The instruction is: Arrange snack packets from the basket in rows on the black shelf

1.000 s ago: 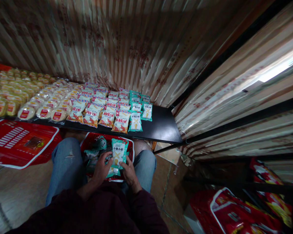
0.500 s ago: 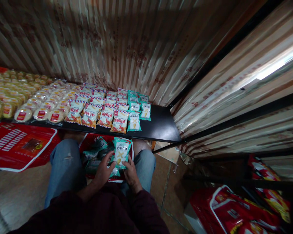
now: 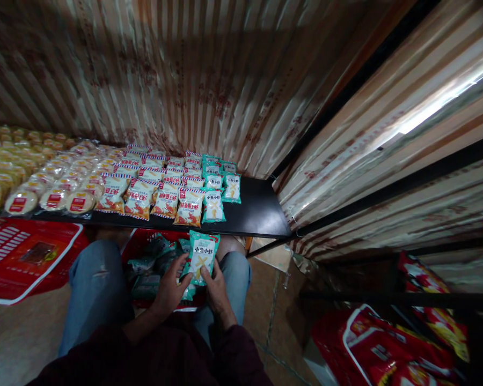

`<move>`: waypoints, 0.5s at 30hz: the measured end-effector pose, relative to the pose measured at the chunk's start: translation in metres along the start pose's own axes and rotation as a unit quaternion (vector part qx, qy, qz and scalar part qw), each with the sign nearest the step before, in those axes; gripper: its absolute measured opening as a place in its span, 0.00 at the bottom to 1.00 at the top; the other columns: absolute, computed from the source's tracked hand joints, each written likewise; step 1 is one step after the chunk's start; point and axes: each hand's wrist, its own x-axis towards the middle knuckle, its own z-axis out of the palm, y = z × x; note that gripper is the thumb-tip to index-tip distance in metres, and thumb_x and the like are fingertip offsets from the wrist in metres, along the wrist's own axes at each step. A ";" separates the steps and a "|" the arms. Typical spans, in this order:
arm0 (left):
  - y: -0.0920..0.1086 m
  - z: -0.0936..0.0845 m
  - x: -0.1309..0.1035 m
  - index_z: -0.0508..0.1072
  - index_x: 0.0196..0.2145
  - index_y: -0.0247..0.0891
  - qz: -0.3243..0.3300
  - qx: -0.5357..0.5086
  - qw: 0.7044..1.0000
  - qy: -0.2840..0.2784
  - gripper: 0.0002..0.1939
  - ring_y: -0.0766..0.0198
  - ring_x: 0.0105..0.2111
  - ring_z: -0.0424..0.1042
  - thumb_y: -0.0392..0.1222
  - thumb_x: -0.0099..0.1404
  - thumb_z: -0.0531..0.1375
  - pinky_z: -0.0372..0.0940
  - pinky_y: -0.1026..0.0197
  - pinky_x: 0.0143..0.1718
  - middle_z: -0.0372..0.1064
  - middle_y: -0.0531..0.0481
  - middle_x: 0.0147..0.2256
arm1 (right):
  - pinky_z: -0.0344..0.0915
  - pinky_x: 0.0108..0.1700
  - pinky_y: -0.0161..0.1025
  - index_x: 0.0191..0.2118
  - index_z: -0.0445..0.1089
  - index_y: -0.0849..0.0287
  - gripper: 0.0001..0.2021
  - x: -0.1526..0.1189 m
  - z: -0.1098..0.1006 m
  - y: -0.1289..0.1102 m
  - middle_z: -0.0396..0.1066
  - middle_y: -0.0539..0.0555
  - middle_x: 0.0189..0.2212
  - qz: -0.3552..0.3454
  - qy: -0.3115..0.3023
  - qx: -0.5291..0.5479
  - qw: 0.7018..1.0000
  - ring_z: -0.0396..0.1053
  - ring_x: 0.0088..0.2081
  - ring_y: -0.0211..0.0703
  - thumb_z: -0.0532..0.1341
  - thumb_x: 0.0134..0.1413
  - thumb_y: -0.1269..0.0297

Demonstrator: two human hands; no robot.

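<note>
My left hand [image 3: 169, 289] and my right hand [image 3: 216, 289] both grip a small stack of teal snack packets [image 3: 202, 257], held upright above a red basket [image 3: 143, 242] between my knees. More teal packets [image 3: 148, 268] lie inside that basket. On the black shelf [image 3: 257, 212] in front, teal packets [image 3: 214, 203] lie in rows at the right end of the goods, beside red-and-white shrimp snack packets [image 3: 166, 195].
Round cakes in clear wrappers [image 3: 52, 187] fill the shelf's left part. A second red basket [image 3: 20, 257] lies on the floor at left. Striped paper covers the wall behind and the rack at right. Red bags [image 3: 386, 348] sit low at right.
Both hands have lifted the teal packets a little higher over the basket and tilted them. The camera has drifted, so the shelf sits lower and more to the left.
</note>
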 end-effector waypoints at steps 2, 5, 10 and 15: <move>0.003 0.005 0.002 0.65 0.52 0.41 0.001 0.000 1.000 -0.003 0.23 0.58 0.43 0.69 0.43 0.58 0.57 0.66 0.53 0.44 0.69 0.45 0.45 | 0.70 0.45 0.41 0.52 0.63 0.55 0.24 0.001 -0.005 -0.004 0.73 0.54 0.46 -0.011 0.011 -0.005 1.000 0.73 0.42 0.46 0.66 0.49 0.56; 0.009 0.012 0.006 0.65 0.51 0.41 0.008 0.005 1.000 -0.005 0.22 0.59 0.42 0.70 0.42 0.58 0.57 0.66 0.53 0.44 0.69 0.46 0.43 | 0.71 0.41 0.41 0.51 0.64 0.56 0.24 0.005 -0.010 -0.012 0.74 0.54 0.44 -0.022 0.018 -0.004 1.000 0.74 0.39 0.46 0.66 0.48 0.56; 0.025 0.022 0.013 0.68 0.48 0.42 0.050 0.020 0.998 -0.025 0.17 0.60 0.42 0.70 0.42 0.60 0.56 0.67 0.56 0.42 0.68 0.46 0.45 | 0.71 0.39 0.40 0.48 0.66 0.56 0.22 0.012 -0.017 -0.028 0.75 0.54 0.42 -0.042 0.024 0.012 0.999 0.74 0.38 0.46 0.66 0.48 0.55; 0.034 0.037 0.021 0.67 0.48 0.44 0.079 0.026 0.996 -0.043 0.16 0.61 0.45 0.69 0.40 0.61 0.55 0.67 0.57 0.43 0.67 0.46 0.49 | 0.70 0.39 0.40 0.50 0.66 0.58 0.23 0.023 -0.035 -0.035 0.75 0.55 0.42 -0.046 0.043 -0.002 0.998 0.74 0.38 0.46 0.65 0.48 0.55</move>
